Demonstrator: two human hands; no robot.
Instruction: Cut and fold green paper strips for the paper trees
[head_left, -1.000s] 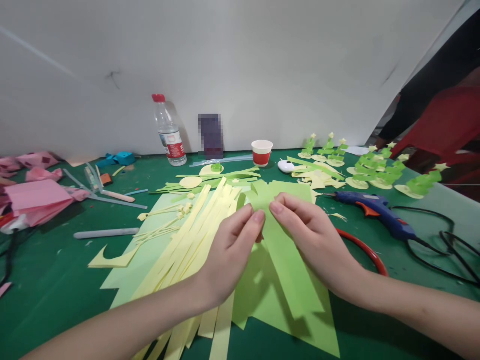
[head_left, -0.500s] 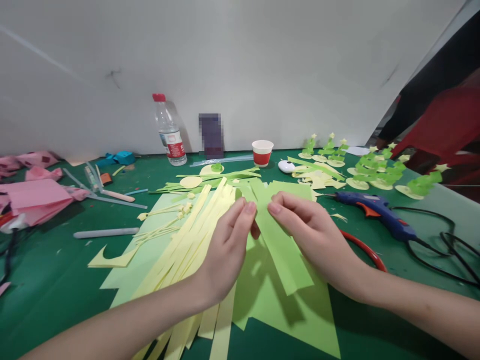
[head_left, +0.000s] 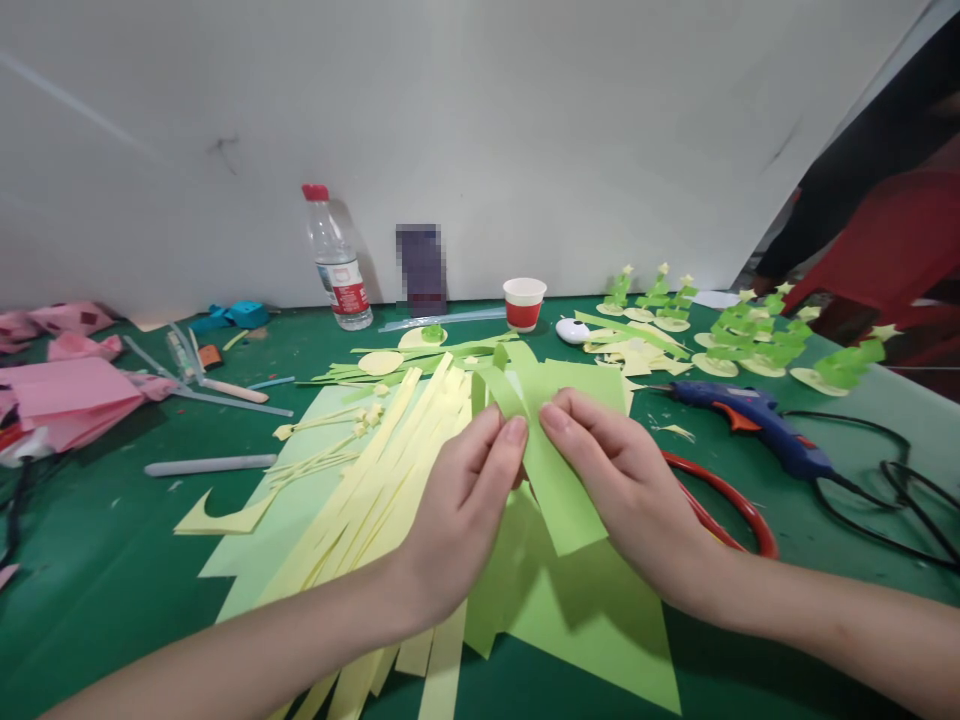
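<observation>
Above the stacked paper, my left hand [head_left: 469,495] pinches a narrow green paper strip [head_left: 495,385] that curls up from the fingertips. My right hand [head_left: 615,475] is closed with thumb and fingers on a wider green paper strip [head_left: 561,505], whose lower end hangs toward me. The two pieces meet between my fingertips; whether they are still joined there, I cannot tell. Beneath lies a green paper sheet [head_left: 600,640]. Pale yellow paper strips [head_left: 360,540] fan out beside my left hand. A red looped handle [head_left: 761,530] shows by my right wrist, the rest of its tool hidden.
A blue glue gun [head_left: 757,415] with a black cord lies at right, near several small green paper trees [head_left: 750,335]. Along the back are a water bottle [head_left: 341,270] and a paper cup [head_left: 523,305]. Pink paper pieces [head_left: 75,400] and a grey stick [head_left: 210,465] occupy the left.
My left hand has moved slightly right and up, closer to my right hand. The narrow strip now bends into a curl above it, and the wide strip's lower end has risen.
</observation>
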